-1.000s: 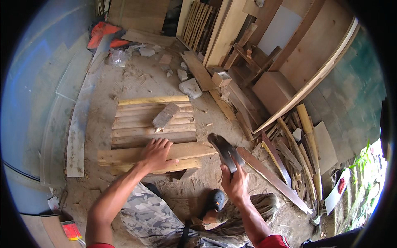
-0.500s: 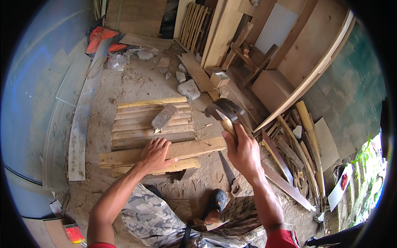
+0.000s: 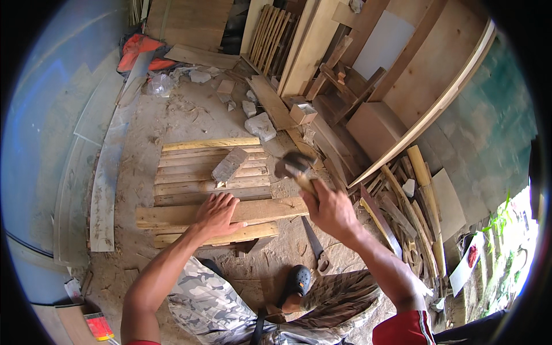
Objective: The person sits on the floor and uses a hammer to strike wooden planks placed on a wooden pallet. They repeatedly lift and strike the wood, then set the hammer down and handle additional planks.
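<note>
A thick wooden plank (image 3: pixel 264 208) lies crosswise near the front of a slatted wooden frame (image 3: pixel 184 188) on the ground. My left hand (image 3: pixel 218 215) grips it, fingers over the top and thumb along the near side. In my right hand (image 3: pixel 332 211) is a claw hammer (image 3: pixel 303 179), its dark head blurred and raised beyond the plank's right end. Most of its handle is hidden by my fingers. A grey-brown block (image 3: pixel 230 165) rests across the slats, just past my left hand. No nail can be made out.
A handsaw (image 3: pixel 315 241) lies on the dirt floor right of the frame, near my clog (image 3: pixel 299 280). Scrap wood (image 3: pixel 397 213) is heaped at the right. Stones (image 3: pixel 261 126) and a small open box (image 3: pixel 303 112) lie farther off. A metal sheet (image 3: pixel 109 190) runs along the left.
My right hand has swung the hammer slightly left and down, and its head is now smeared by motion. My left hand and the plank have stayed nearly in place.
</note>
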A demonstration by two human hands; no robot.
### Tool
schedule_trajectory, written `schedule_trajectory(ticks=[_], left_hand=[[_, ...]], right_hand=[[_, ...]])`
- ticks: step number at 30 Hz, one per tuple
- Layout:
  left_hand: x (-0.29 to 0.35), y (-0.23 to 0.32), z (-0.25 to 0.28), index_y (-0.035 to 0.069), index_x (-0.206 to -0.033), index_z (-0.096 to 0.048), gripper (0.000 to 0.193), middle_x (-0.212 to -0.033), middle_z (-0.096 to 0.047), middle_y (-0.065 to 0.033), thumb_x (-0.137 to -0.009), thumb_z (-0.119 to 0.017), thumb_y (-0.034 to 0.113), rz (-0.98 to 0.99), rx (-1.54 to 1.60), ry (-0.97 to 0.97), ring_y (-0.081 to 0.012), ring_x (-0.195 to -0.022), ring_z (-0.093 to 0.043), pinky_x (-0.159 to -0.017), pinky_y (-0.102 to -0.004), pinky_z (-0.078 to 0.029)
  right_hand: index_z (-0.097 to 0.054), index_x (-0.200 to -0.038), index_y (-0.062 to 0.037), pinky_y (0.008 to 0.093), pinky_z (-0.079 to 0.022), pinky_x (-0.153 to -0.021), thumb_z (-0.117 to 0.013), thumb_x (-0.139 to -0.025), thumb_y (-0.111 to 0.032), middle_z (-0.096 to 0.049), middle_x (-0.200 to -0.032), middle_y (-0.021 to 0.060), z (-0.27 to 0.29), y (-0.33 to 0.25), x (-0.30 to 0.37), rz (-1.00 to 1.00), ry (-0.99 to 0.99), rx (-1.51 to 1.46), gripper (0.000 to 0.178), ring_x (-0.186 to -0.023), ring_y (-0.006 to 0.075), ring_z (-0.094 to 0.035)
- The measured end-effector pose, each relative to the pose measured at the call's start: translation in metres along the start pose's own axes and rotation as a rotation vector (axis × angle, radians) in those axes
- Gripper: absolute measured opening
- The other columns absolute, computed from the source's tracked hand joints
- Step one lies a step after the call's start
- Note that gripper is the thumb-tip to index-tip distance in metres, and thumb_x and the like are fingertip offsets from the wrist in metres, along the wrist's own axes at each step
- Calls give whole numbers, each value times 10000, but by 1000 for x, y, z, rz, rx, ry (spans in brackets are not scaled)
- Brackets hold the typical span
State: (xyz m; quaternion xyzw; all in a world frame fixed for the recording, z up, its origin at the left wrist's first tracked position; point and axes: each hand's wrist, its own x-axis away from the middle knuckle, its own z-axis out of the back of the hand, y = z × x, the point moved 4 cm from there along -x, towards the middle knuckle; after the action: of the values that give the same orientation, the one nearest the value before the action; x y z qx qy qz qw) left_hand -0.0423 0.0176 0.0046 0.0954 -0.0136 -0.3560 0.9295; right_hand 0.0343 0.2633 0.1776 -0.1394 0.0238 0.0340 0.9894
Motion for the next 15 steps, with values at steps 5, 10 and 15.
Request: schedule_trajectory(ticks=[5,10,15], left_hand=[[-4,10,-2,23,-1300,-536,803,-1256,-561,-134,-843,-649,673,-19,-28,-15,-270,-1229,-503,-1084,-451,-361],[2,-3,-4,10,-1288,-543,808,-1258,-565,-143,-845,-642,678,-17,-25,26,-282,-1217,-506,-1073,-442,-366],[-7,5,-3,4,-1294,-538,812,-1252,-561,-138,-842,-652,668,-50,-50,48,-279,-1209,-506,-1053,-432,-372]], right_hand=[[-598,-1033,-38,464,-537,-559,-546,-1032,-356,-636,-625,146,-18,36,-1,-83,-81,166,322,-570,322,-672],[-525,-1101,-39,503,-531,-486,-548,-1029,-311,-674,-720,214,7,-5,19,10,220,-153,282,-557,417,-662],[-540,-1084,-38,530,-545,-613,-520,-1030,-376,-683,-726,218,-36,47,18,-183,-158,38,342,-644,420,-684]])
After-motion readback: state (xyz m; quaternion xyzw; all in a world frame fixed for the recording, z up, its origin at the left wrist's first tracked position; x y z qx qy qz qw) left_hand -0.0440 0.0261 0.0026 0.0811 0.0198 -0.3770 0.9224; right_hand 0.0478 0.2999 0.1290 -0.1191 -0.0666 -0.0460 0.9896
